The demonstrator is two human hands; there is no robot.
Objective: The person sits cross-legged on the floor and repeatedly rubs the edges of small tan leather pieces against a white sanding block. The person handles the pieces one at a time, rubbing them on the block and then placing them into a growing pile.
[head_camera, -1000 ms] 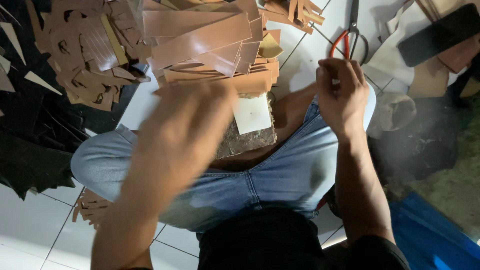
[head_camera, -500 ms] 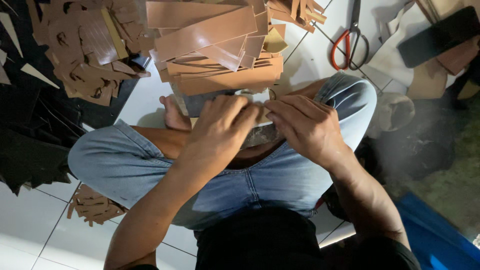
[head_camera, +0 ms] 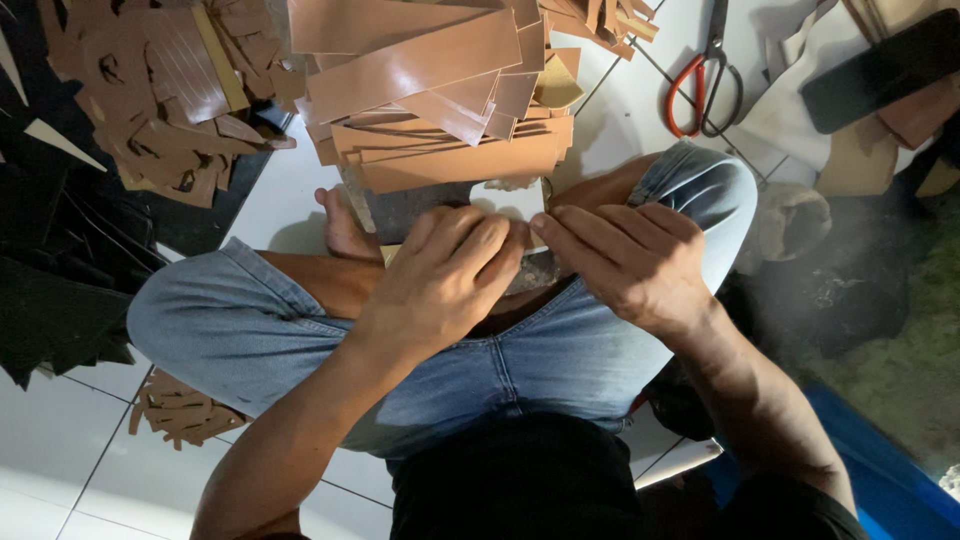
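No bin or box shows anywhere; everything lies loose on the white tiled floor (head_camera: 60,440). At the far left of the frame dark sheets (head_camera: 50,270) spread over the tiles, and in the upper left a heap of small brown offcuts (head_camera: 170,100) with cut-out holes sits on them. A smaller clump of brown scraps (head_camera: 180,410) lies at the lower left, just beside the person's jeans-clad knee. At top centre a stack of long tan strips (head_camera: 430,90) fans out, its lower edge resting over a grey block (head_camera: 400,210) held in the lap. At the centre of the frame a pale, flat rectangular piece (head_camera: 510,200) lies on that block, mostly covered by the hands; only its upper edge and corner show, off-white and matte. The left hand (head_camera: 445,280) lies over it with fingers close together and curled, tips pressing on the piece. The right hand (head_camera: 630,260) meets it from the right, its fingers narrow and flat, their tips touching the piece's right edge. In the upper right, red-handled scissors (head_camera: 705,80) lie closed on the tiles, well apart from the hands.
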